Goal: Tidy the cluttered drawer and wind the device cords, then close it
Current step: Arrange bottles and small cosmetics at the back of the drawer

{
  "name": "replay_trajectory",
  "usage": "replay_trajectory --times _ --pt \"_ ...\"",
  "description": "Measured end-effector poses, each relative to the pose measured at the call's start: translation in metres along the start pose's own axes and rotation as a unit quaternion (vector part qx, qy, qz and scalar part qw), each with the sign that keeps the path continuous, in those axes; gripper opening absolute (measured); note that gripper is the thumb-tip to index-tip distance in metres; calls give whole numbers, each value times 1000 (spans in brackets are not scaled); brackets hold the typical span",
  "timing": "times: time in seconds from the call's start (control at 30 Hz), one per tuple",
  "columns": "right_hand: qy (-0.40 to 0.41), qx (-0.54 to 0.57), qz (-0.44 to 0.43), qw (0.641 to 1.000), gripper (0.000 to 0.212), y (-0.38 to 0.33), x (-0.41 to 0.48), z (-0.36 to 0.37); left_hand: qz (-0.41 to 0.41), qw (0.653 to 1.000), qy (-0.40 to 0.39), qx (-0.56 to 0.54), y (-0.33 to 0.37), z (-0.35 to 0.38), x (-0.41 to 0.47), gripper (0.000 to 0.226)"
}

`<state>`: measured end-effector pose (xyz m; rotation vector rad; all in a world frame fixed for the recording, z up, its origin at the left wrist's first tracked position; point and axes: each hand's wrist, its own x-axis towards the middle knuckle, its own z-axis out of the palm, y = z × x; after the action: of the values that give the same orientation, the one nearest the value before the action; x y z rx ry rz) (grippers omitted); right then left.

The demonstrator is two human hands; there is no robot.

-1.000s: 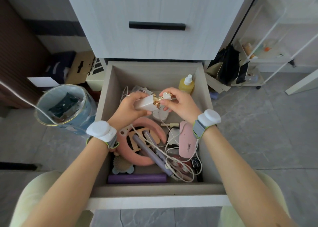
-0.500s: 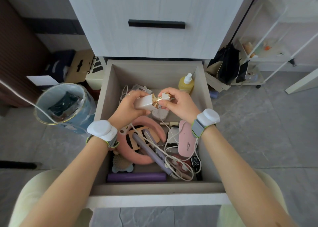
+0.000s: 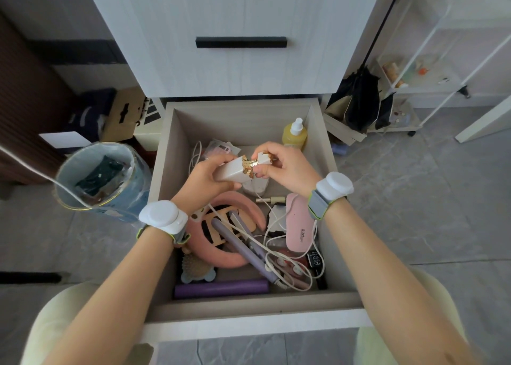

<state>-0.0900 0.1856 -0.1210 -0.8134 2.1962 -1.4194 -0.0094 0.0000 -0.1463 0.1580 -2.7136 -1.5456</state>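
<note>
The open wooden drawer point(image 3: 163, 187) is full of clutter. Above its back half my left hand point(image 3: 204, 181) grips a white oblong case with a gold ornament point(image 3: 232, 171). My right hand point(image 3: 284, 163) pinches the small white end piece point(image 3: 263, 158) at the ornament. Below lie a pink ring-shaped cushion point(image 3: 250, 208), a lilac wand-shaped device point(image 3: 243, 247), a pink SUN nail lamp point(image 3: 300, 228) and loose white cords point(image 3: 279, 273) tangled over them. A purple tube point(image 3: 221, 287) lies along the front wall.
A yellow pump bottle point(image 3: 294, 135) stands in the drawer's back right corner. The closed upper drawer with a black handle point(image 3: 240, 42) hangs above. A blue bin point(image 3: 102, 179) stands left of the drawer, a white trolley point(image 3: 414, 88) and black bags point(image 3: 359, 102) to the right.
Both hands with the white case have stayed in nearly the same spot above the drawer; my right fingers shifted slightly on the end piece.
</note>
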Motion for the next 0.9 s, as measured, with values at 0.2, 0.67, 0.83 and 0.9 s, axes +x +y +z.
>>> replay_trajectory --times 0.2,0.67,0.83,0.9 --pt "-18 -55 29 998 45 -5 -2 -9 5 999 -3 32 -2 3 -1 49" --pt "188 -343 173 904 53 7 -9 -54 -25 997 61 -40 27 79 56 49" --pt "208 -262 149 931 51 12 -6 -52 -41 994 97 9 44 116 85 54" --pt "207 -248 155 934 49 15 -5 -53 -46 994 97 11 44 129 92 52"
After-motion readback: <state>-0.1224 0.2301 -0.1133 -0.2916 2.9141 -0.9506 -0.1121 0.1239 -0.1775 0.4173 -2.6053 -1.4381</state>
